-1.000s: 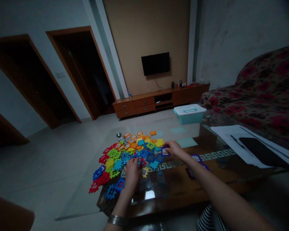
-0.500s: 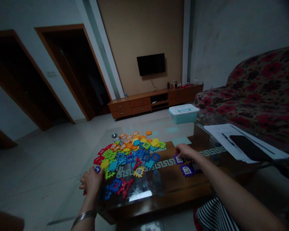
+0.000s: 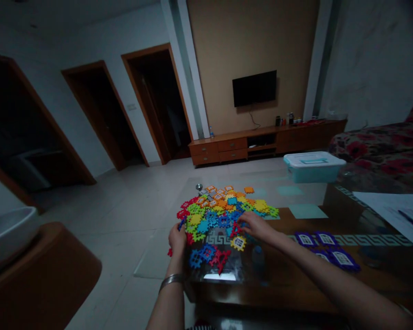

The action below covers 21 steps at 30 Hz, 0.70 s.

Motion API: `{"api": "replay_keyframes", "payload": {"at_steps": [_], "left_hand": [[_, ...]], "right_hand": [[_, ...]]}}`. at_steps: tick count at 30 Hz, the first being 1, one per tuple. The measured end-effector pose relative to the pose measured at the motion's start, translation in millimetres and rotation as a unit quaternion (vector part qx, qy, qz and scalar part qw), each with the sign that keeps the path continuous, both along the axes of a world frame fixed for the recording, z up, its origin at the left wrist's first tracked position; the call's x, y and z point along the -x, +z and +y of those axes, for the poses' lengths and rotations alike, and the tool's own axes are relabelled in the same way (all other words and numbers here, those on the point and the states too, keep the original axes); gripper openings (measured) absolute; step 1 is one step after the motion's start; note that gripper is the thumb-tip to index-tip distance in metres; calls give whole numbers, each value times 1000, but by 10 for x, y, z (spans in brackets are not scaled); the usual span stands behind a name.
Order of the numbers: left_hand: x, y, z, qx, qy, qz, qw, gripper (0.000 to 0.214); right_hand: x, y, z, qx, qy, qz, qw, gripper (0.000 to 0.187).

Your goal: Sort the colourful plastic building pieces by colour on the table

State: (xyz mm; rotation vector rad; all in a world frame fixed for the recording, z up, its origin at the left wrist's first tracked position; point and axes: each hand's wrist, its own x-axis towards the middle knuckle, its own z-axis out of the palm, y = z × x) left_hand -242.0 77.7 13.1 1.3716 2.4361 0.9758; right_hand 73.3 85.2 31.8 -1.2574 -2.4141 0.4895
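A heap of bright interlocking plastic pieces [image 3: 223, 208] lies at the left end of a glass-topped coffee table [image 3: 296, 279]. My left hand [image 3: 177, 238], with a metal bangle on the wrist, is curled at the table's left edge around red and blue pieces. My right hand [image 3: 256, 225] reaches into the near side of the heap, its fingers bunched on pieces there; what they pinch is hidden. A yellow window piece [image 3: 238, 243] lies just below that hand. Several purple window pieces [image 3: 325, 239] lie apart to the right.
A teal lidded box [image 3: 313, 166] stands at the table's far end and papers [image 3: 399, 211] lie at the right. A flowered sofa [image 3: 382, 146] is on the right. A brown stand with a white bowl [image 3: 7, 231] is at the lower left. Ahead are a TV cabinet [image 3: 261, 142] and open doorways.
My right hand has moved left from the purple pieces back into the heap. My left hand stays at the table's left edge. The view has swung to the left.
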Motion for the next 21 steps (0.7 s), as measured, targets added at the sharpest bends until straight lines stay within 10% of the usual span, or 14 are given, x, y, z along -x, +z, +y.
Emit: {"api": "replay_keyframes", "payload": {"at_steps": [6,11,16,21], "left_hand": [[109,-61,-18,18,8,-21,1000,30],[164,-120,-19,24,-17,-19,999,27],[225,-122,-12,25,-9,-18,999,31],[108,-81,-22,35,-33,-13,999,33]], "right_hand": [[1416,95,183,-20,69,-4,997,55],[2156,47,358,-60,40,-14,997,43],[2233,97,515,-52,-2,-13,999,22],[1722,245,487,-57,-34,34,997,17]]}}
